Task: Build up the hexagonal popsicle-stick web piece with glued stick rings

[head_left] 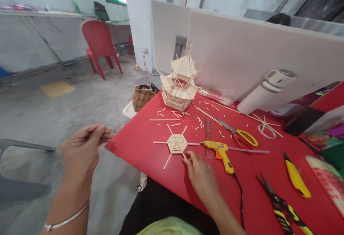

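Nearest, the right hand (200, 172) pinches a spoke of the hexagonal stick web (177, 144) mid-table, apparently steadying it. At left, the left hand (86, 141) presses fingertips together, contents unclear. Beyond, a stick pagoda (180, 84) stands, probably kept clear.

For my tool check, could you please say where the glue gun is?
In the head view, the glue gun lies across the ruler, right of the stick hexagon, near the right hand.
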Available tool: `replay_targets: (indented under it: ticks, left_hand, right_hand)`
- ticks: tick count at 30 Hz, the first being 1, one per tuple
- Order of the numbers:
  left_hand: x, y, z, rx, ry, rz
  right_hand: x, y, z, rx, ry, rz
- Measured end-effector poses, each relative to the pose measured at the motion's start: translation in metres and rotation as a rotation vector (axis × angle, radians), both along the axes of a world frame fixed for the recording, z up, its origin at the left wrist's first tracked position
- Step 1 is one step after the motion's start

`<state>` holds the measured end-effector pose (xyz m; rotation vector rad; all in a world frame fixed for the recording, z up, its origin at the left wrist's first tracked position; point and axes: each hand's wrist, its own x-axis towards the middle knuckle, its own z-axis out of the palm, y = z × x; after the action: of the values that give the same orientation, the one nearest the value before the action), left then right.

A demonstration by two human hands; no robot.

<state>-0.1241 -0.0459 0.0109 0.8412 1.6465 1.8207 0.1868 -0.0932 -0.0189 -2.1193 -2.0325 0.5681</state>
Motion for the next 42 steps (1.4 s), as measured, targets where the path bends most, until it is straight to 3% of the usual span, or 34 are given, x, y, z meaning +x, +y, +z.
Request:
replay_targets:
  ticks: [5,12,17,23,27,31,37,42]
  left_hand:
    - [0.020,-0.001,0.001,-0.060,0.048,-0.139]
    - [0.046,0.011,0.000,-0.223,0.130,-0.329]
    - [0.055,0.019,-0.013,-0.315,0.268,-0.467]
    - [0.062,0.026,-0.021,-0.246,0.348,-0.508]
    - [0.064,0.031,-0.026,-0.241,0.544,-0.591]
    - [0.062,0.033,-0.035,-0.289,0.656,-0.558]
    - [0.059,0.032,-0.038,-0.348,0.506,-0.557]
    - [0.058,0.031,-0.028,-0.278,0.824,-0.395]
  right_hand:
    - [0.009,-0.004,0.006,0.077,0.262,0.039]
    - [0.015,-0.005,0.031,0.068,0.731,-0.045]
    - [0.020,-0.006,0.022,-0.048,0.890,-0.073]
    - [0.027,-0.011,0.012,-0.094,0.950,-0.087]
    - [0.032,-0.012,0.009,-0.113,0.957,-0.099]
    - [0.035,-0.011,0.007,-0.109,0.954,-0.094]
    - [0.035,-0.009,0.004,-0.111,0.954,-0.091]
    - [0.035,-0.007,0.001,-0.134,0.966,-0.091]
